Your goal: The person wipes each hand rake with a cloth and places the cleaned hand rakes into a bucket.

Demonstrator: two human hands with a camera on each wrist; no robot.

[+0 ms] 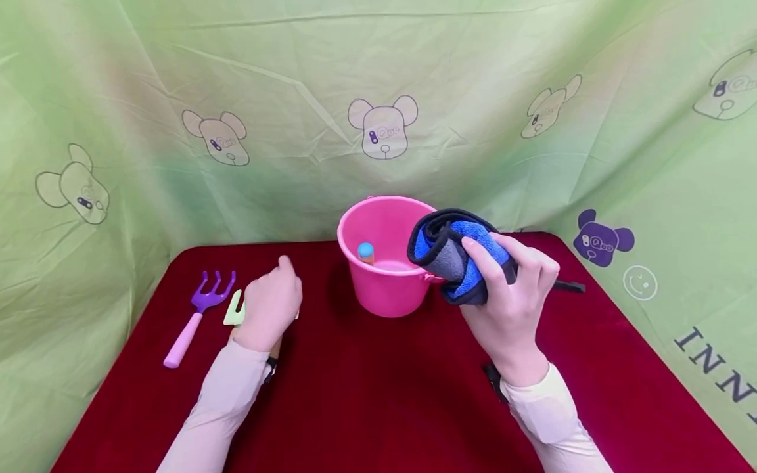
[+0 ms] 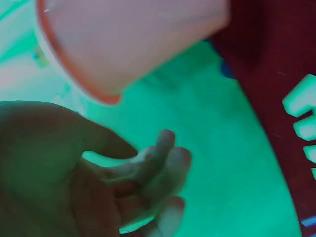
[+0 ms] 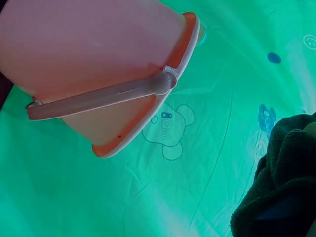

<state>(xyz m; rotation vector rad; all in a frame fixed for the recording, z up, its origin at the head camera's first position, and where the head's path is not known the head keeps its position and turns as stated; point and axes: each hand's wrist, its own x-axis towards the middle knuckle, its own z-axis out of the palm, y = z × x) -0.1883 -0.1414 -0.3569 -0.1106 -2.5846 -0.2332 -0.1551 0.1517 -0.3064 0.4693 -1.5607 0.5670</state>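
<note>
My right hand (image 1: 511, 309) grips a bunched blue and grey cloth (image 1: 452, 259) with black edging, held beside and above the right rim of a pink bucket (image 1: 384, 289). In the right wrist view, the cloth (image 3: 286, 173) looks dark at the lower right and the bucket's handle (image 3: 103, 96) hangs along its side. Inside the bucket is a small object with a blue top (image 1: 365, 250). My left hand (image 1: 272, 302) is over the table, left of the bucket. Its fingers (image 2: 148, 173) are loosely bent with nothing between them. A pale green toothed tool (image 1: 235, 309) is partly hidden beneath that hand.
A purple three-pronged garden fork (image 1: 209, 297) with a pink handle lies at the table's left. A black strip (image 1: 570, 287) shows behind my right hand. The table has a dark red cover (image 1: 367, 394), and a green printed curtain (image 1: 296, 151) surrounds its back and sides.
</note>
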